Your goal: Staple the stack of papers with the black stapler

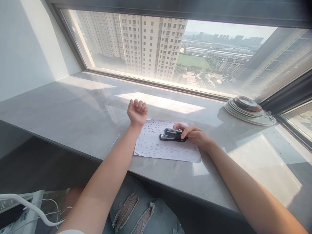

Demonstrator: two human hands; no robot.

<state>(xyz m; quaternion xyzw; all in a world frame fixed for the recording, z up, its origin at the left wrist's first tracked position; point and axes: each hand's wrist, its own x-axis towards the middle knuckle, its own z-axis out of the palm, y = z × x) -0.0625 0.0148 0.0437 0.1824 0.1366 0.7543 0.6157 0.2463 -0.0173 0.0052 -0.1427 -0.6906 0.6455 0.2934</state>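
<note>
A black stapler (172, 135) lies across the upper part of a sheaf of lined paper (168, 151), its jaws pointing left. My right hand (193, 134) grips the rear end of the stapler, thumb on the near side. My left hand (137, 112) is curled into a fist, palm side up, beside the paper's upper left corner. Nothing shows in that fist. Dark handwriting covers the top lines of the sheet, partly hidden by the stapler and my right hand.
A stack of plates (248, 112) stands at the right by the window frame. The grey marble-look counter (60, 112) runs below a large window (151, 48). White cables (31, 208) and a white device sit low at the left. My ripped jeans (146, 208) are under the counter edge.
</note>
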